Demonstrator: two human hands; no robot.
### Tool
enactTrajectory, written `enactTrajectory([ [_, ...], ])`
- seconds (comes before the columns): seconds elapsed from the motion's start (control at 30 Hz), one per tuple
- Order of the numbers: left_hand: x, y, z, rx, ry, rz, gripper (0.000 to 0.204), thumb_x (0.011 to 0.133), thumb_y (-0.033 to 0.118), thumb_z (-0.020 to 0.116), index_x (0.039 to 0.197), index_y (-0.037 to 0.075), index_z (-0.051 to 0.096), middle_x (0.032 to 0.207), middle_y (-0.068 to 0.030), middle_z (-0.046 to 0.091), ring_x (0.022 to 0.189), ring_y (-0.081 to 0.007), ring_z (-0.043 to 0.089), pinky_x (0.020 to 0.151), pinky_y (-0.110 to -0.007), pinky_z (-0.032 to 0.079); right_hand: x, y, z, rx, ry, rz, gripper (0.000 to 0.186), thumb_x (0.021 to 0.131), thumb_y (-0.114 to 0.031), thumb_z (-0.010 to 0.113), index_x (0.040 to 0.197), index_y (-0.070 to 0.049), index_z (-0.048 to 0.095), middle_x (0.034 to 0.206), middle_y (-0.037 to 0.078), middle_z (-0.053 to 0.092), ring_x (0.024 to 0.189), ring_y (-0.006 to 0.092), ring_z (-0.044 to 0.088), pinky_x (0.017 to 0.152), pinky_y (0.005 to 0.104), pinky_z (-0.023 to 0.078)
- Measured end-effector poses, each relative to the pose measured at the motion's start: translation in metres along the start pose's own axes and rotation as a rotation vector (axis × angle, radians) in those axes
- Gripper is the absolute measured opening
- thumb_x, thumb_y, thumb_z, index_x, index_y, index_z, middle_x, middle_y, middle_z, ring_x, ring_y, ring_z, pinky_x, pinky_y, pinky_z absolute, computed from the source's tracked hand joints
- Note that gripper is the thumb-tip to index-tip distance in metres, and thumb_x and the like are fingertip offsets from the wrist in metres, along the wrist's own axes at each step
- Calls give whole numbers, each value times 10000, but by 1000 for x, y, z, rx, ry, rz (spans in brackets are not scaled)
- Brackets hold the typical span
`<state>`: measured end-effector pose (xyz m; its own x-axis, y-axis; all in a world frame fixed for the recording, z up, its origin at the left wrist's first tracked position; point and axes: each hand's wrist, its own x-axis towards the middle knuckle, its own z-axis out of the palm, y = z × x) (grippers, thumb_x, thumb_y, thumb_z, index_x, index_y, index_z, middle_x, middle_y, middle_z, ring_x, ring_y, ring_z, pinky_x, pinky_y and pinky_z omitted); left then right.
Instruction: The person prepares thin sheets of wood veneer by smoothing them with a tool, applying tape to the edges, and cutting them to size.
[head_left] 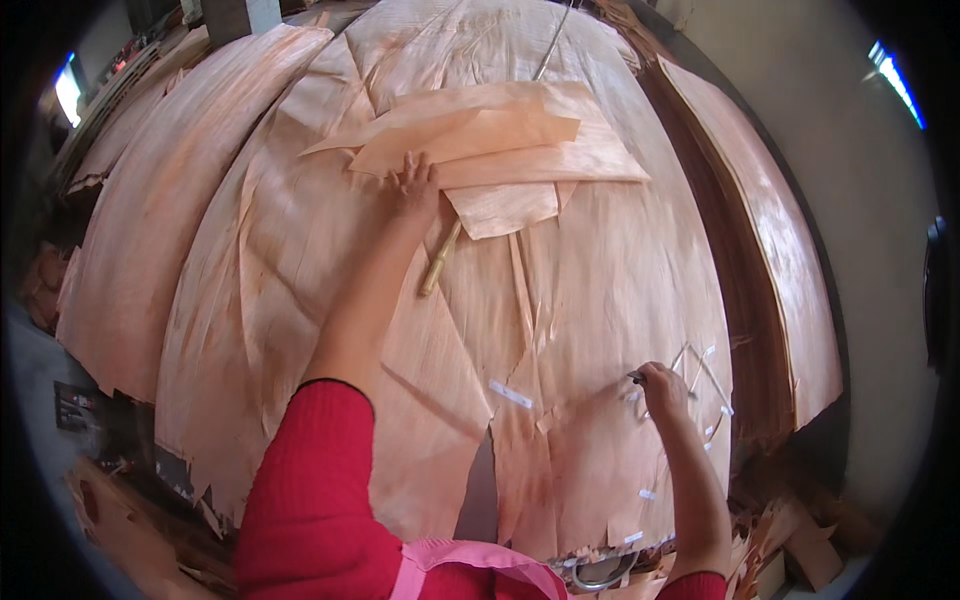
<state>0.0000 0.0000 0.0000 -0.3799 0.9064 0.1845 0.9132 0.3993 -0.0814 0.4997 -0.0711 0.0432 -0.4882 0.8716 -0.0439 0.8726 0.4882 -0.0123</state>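
Near the middle top, several loose veneer pieces (520,135) lie across a large pale pinkish veneer sheet (590,280). My left hand (413,185) reaches to the lower left edge of those pieces, fingers apart and touching them. Just below it lies a yellowish wooden handle (438,268), its far part hidden under the veneer. My right hand (660,388) is low on the right of the sheet, closed on a small dark tool (636,376), beside crossed pale strips (708,370) and short white tape pieces (510,394).
More veneer stacks stand at the left (170,200) and right (770,270). A thin metal rod (550,45) lies at the far end, near a grey post (240,15). Torn veneer scraps (815,550) pile along the lower edges, beside a pale wall (820,120).
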Motion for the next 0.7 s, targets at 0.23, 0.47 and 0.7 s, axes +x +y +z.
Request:
enactTrajectory([
  [0.23, -11, -9, -31, -49, 753, 479, 20, 733, 116, 494, 718, 106, 504, 688, -67, 507, 596, -227, 532, 548, -359, 427, -30, -43, -12, 714, 118, 304, 229, 797, -83, 603, 1026, -81, 607, 854, 65, 634, 651, 159, 602, 483, 278, 475],
  [0.47, -166, 25, -97, -450, 272, 514, 884, 678, 569, 607, 1335, 63, 300, 1347, -164, 341, 1172, -323, 404, 954, -451, 322, -15, -89, 0, 1357, -86, 513, 409, 829, -160, 582, 1189, 5, 476, 870, 76, 624, 409, 77, 460, 386, 212, 423],
  [0.7, -118, 103, -39, -522, 27, 76, 623, 738, 395, 581, 1202, 26, 391, 1164, -181, 497, 1065, -334, 485, 917, -448, 358, 40, -131, 12, 1711, -64, 692, 472, 790, -215, 624, 1185, -8, 468, 857, 86, 606, 398, 120, 439, 424, 295, 444],
])
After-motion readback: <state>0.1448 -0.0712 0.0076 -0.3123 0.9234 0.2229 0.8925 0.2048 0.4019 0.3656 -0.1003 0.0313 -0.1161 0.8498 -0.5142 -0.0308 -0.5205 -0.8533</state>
